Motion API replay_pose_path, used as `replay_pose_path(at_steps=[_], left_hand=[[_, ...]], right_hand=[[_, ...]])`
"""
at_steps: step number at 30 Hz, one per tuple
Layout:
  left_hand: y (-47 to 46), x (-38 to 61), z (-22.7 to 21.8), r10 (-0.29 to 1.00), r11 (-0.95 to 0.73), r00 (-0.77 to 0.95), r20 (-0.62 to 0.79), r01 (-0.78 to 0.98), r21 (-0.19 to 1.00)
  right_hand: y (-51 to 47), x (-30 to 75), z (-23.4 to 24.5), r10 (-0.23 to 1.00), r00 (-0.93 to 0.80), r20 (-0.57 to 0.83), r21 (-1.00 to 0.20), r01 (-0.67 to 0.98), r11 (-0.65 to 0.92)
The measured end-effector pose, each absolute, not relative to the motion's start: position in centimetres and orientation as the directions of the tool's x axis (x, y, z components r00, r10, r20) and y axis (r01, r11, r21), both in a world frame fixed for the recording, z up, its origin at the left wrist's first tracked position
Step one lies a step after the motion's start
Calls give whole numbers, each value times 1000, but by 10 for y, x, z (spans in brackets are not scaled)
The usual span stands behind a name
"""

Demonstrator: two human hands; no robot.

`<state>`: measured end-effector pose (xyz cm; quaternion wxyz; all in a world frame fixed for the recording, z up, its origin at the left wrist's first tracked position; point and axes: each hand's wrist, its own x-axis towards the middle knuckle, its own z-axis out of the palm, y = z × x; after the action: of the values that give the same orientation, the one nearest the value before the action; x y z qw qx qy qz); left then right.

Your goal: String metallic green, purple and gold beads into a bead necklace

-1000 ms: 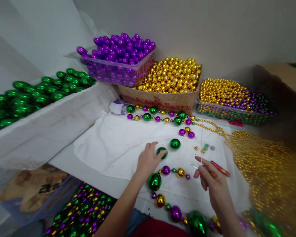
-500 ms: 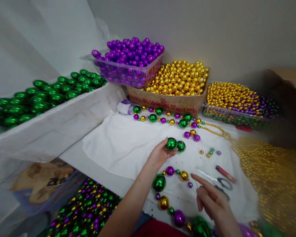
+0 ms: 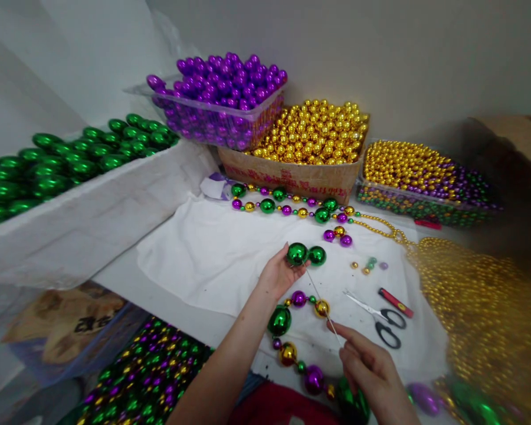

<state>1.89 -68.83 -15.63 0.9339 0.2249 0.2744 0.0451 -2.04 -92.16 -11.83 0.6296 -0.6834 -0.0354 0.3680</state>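
My left hand grips a large shiny green bead over the white cloth. A second green bead sits right beside it, touching or nearly so. My right hand is closed on a thin pale cord, its index finger stretched along it. Taut and straight, the cord runs up to the green bead in my left hand; whether it enters the bead's hole I cannot tell. Under the cord lies the gold bead of a strand with green, purple and gold beads, which curves down past my right hand.
Scissors and a red lighter-like object lie right of my hands. Behind are loose beads, a finished-looking strand, a purple-bead tub, a gold-bead carton and a green-bead box. Gold bead strings pile up right.
The cord now stretches visibly between my right hand and the green bead. My left hand still holds that bead. The whole view has shifted a little, so things appear farther left.
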Motion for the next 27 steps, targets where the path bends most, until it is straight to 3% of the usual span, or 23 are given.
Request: replay_pose_path(at_steps=[21, 27], left_hand=[[-693, 16, -155, 173, 882, 853, -492, 89, 463], [-709, 21, -149, 140, 864, 877, -460, 119, 490]], right_hand=[[-923, -14, -126, 539, 712, -450, -892, -390, -230], [-934, 5, -123, 568, 666, -485, -859, -486, -163]])
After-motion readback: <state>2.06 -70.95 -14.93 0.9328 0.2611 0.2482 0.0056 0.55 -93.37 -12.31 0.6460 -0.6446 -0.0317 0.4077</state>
